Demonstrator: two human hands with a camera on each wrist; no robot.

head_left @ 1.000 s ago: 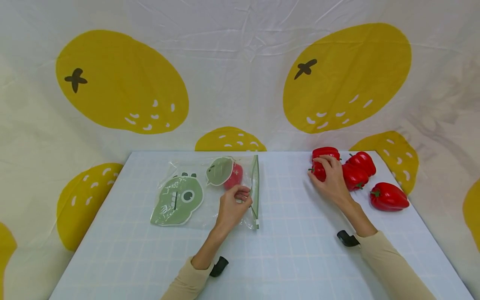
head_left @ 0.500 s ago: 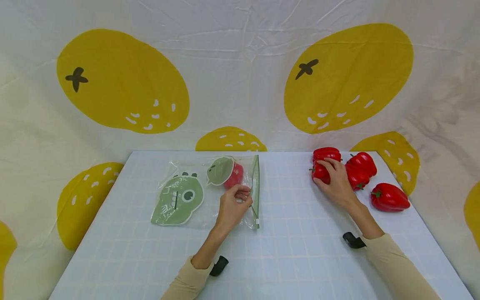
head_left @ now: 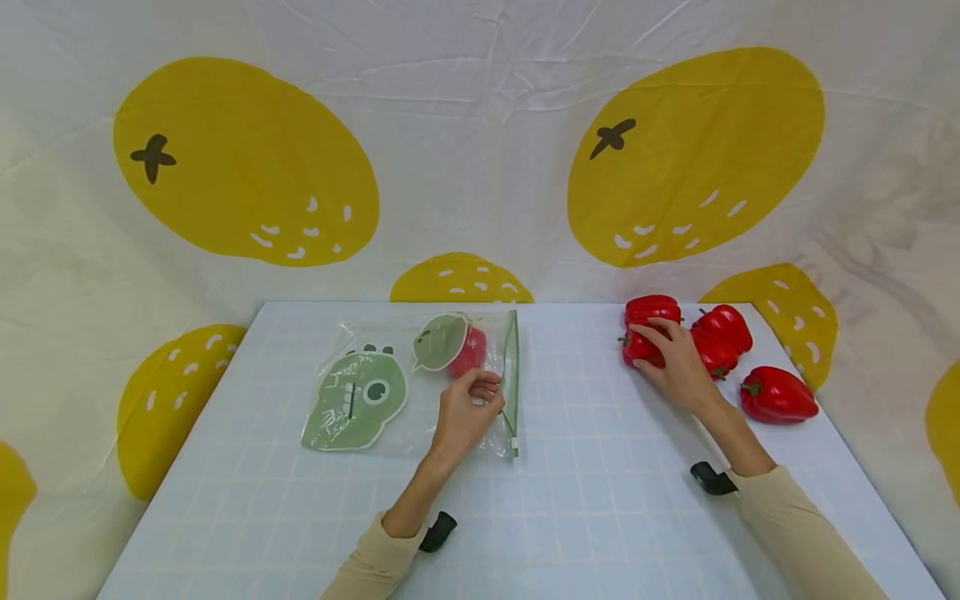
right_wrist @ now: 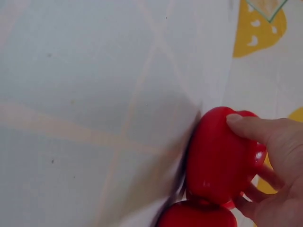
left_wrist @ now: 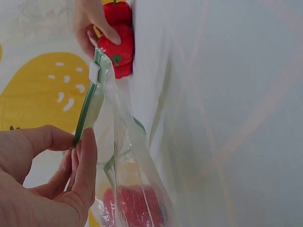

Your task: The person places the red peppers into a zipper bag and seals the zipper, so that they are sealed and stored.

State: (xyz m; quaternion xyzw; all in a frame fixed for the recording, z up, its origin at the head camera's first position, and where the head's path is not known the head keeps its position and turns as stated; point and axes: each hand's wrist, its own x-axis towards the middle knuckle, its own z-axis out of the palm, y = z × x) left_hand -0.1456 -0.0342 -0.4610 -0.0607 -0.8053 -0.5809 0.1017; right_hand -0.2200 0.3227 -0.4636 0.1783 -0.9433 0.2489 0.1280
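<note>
A clear zip bag (head_left: 431, 417) with green cartoon prints lies on the table, its green zip edge (head_left: 512, 367) on the right. My left hand (head_left: 467, 417) pinches that edge between thumb and fingers, and in the left wrist view the edge is lifted, with a white slider (left_wrist: 94, 73) beyond the fingertips. A red bell pepper (left_wrist: 139, 205) shows through the plastic. My right hand (head_left: 677, 367) grips another red bell pepper (right_wrist: 220, 156), thumb on one side and fingers round the other. That pepper (head_left: 637, 350) sits low among others at the back right.
Beside the gripped pepper lie several more red peppers: one behind it (head_left: 652, 308), some at its right (head_left: 726, 329) and one apart (head_left: 780, 395) near the table's right edge. A white cloth with yellow fruit prints (head_left: 697, 158) hangs behind the pale checked table (head_left: 585, 500).
My right hand has shifted slightly right and toward me, its fingers settling round the pepper, which has barely moved. The left hand and bag have stayed in place.
</note>
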